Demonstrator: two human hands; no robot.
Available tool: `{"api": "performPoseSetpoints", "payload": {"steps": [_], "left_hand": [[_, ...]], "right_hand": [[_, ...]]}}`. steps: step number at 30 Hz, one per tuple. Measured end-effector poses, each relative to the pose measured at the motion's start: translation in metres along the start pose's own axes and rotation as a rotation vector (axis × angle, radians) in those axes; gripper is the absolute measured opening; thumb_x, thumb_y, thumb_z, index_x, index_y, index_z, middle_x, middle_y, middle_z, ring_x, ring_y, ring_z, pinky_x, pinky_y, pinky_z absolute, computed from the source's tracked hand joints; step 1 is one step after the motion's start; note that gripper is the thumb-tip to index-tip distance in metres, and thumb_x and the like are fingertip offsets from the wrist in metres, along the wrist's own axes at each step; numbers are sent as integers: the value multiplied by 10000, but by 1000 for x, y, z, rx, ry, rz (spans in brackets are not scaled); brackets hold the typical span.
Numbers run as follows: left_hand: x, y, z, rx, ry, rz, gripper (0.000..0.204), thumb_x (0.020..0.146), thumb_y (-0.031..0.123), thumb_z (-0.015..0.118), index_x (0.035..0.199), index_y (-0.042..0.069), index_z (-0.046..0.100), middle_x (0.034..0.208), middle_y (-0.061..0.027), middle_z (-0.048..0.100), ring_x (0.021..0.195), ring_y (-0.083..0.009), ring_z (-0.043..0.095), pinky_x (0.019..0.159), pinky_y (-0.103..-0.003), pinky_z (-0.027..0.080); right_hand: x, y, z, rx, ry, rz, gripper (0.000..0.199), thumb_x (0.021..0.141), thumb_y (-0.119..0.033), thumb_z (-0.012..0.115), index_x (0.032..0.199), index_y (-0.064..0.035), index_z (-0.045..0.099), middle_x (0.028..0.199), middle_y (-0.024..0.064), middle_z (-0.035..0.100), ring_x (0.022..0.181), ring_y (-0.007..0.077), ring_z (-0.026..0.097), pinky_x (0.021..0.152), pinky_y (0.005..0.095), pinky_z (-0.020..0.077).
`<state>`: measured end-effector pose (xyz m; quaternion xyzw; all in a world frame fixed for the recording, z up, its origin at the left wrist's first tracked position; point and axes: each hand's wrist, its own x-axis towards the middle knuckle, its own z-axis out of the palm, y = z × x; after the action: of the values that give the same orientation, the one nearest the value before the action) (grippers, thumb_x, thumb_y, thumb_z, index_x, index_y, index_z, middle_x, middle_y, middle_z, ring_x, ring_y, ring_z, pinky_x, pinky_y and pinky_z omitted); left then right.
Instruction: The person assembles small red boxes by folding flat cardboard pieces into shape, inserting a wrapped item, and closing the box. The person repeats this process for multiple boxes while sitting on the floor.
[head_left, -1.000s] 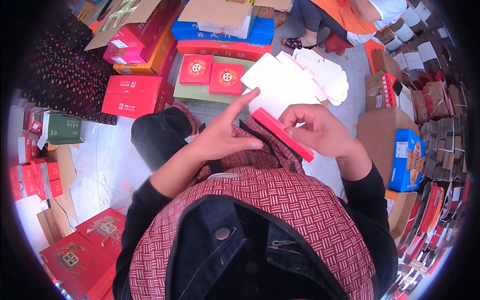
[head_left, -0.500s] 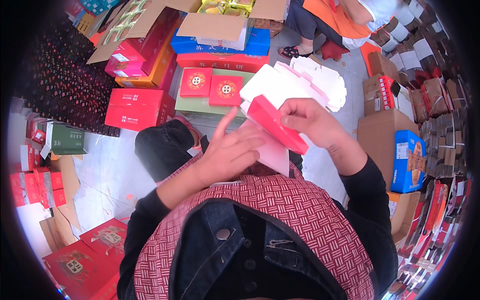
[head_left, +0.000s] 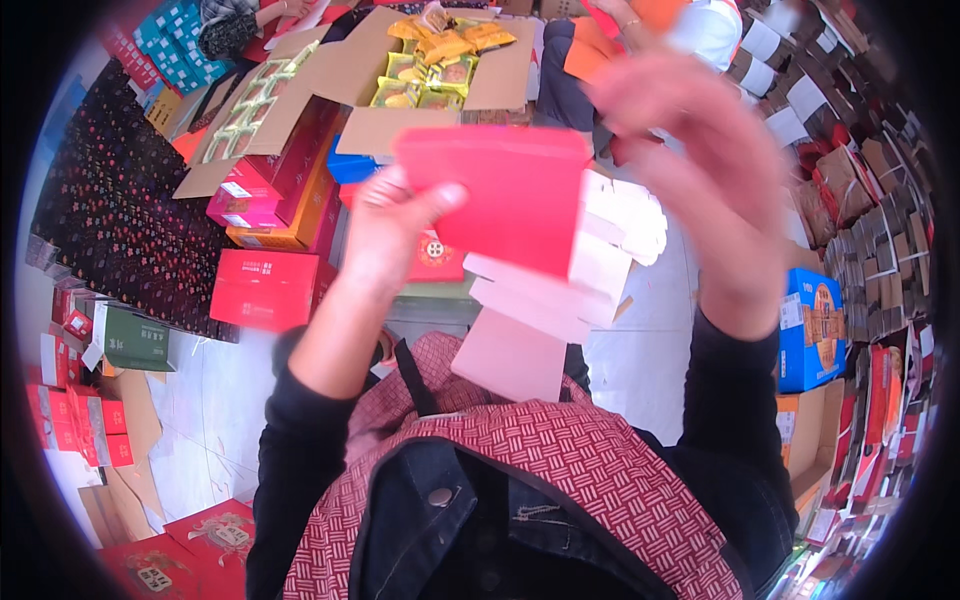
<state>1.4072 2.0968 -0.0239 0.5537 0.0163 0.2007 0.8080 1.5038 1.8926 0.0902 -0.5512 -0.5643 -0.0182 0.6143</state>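
Observation:
My left hand (head_left: 385, 225) is closed around the left edge of a red square cardboard box (head_left: 512, 195), its thumb lying on the near face. The box is lifted in front of my chest and slightly blurred. My right hand (head_left: 695, 135) is raised to the right, apart from the box. Motion smears its fingers, so whether it holds anything is unclear. Below the box, unfolded white cardboard box blanks (head_left: 530, 310) spread from my lap toward the right. A small red gift box (head_left: 437, 258) with a round emblem is partly hidden behind my left hand and the red box.
An open carton (head_left: 365, 130) with yellow and orange wrapped packets stands ahead. To its left, another open carton (head_left: 205, 178) tops stacked coloured boxes. A red carton (head_left: 268, 290) is nearer left. At right are a blue box (head_left: 812, 330) and bundled cardboard. Other people sit at the far side.
The red box has passed from my right hand to my left and is raised, its broad face turned toward me. My right hand has moved up and away. The view has tilted farther ahead.

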Motion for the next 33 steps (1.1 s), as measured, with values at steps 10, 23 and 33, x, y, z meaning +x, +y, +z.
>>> {"api": "performPoseSetpoints", "payload": {"steps": [10, 23, 33], "left_hand": [[-9, 43, 6, -327, -167, 253, 328, 822, 46, 646, 1134, -8, 560, 1087, -100, 629, 1005, -198, 602, 907, -350, 465], [-58, 4, 2, 125, 205, -240, 437, 835, -48, 586, 1213, -10, 370, 1014, -161, 640, 906, -189, 647, 794, -293, 521], [-110, -36, -5, 192, 91, -326, 477, 836, -62, 592, 1242, 45, 367, 1036, -133, 640, 990, -163, 611, 860, -284, 488]], "right_hand": [[-78, 168, 44, 1242, -360, 973, 615, 939, -498, 379, 1319, -16, 418, 1319, 138, 480, 1161, 258, 520, 993, 392, 403], [-45, 135, 39, 1068, -364, 1223, 551, 944, -390, 460, 1263, 60, 467, 1186, 195, 561, 1073, 215, 568, 927, 331, 455], [-82, 140, 41, 493, -708, 1111, 432, 927, -264, 521, 1268, 1, 506, 1126, 132, 613, 974, 154, 608, 850, 269, 485]]}}
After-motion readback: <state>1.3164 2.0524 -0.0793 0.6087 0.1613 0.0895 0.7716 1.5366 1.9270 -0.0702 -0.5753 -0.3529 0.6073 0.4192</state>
